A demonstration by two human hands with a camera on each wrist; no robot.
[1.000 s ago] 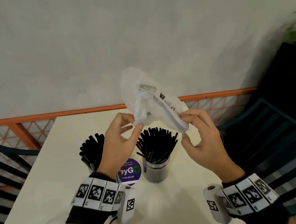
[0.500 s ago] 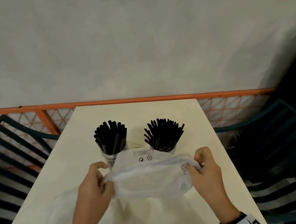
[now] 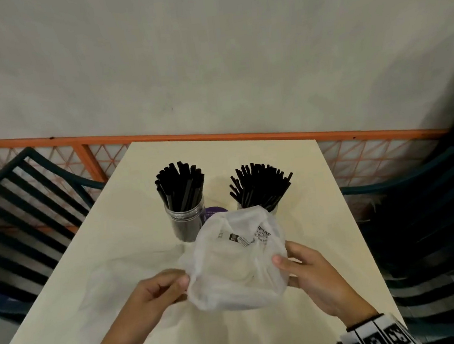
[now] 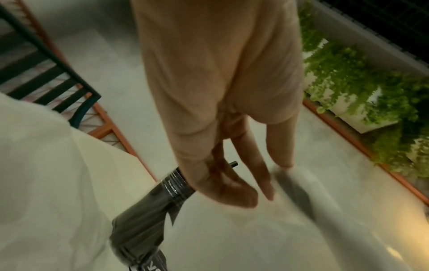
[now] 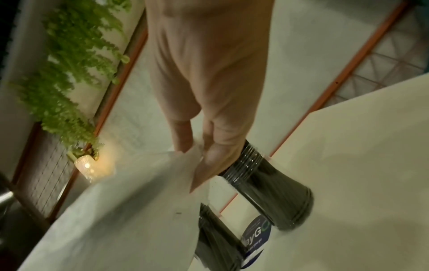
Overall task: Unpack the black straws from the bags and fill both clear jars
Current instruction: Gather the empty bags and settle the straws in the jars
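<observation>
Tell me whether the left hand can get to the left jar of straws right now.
Probably not at once: the left hand grips the plastic bag. The left jar stands unblocked just beyond it, so releasing that grip should free the way.

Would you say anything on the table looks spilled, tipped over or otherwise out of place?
Nothing stands out. Both jars, left and right, stand upright, packed with straws, none visible loose on the table. The only clutter is the empty bag held between the left hand and right hand.
</observation>
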